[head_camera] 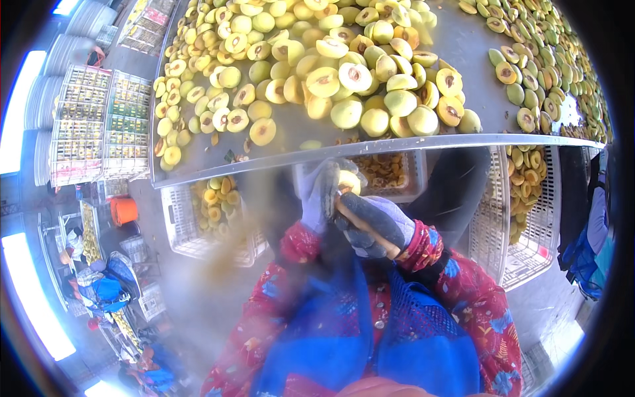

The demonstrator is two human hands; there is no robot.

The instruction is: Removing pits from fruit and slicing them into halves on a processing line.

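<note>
My gloved left hand (pixel 322 191) is closed around a halved yellow-green stone fruit (pixel 349 182), just below the metal table's edge. Against the fruit's pit side rests the tip of a tool with a wooden handle (pixel 364 222), which my gloved right hand (pixel 374 228) grips. The tool's working end is mostly hidden. Above both hands, halved fruits (pixel 352 77), many with brown pits showing, lie heaped on the metal table (pixel 317 149). Beneath the table edge, behind my hands, stands a white crate (pixel 419 173) holding small brown-orange pieces.
White plastic crates with fruit halves stand at left (pixel 181 228) and right (pixel 528 263). A further heap (pixel 540 64) covers the table's right side. Stacked crates (pixel 79 119) and an orange bucket (pixel 123 210) are farther left. Other people work at lower left; a co-worker's sleeve (pixel 598 218) shows at right.
</note>
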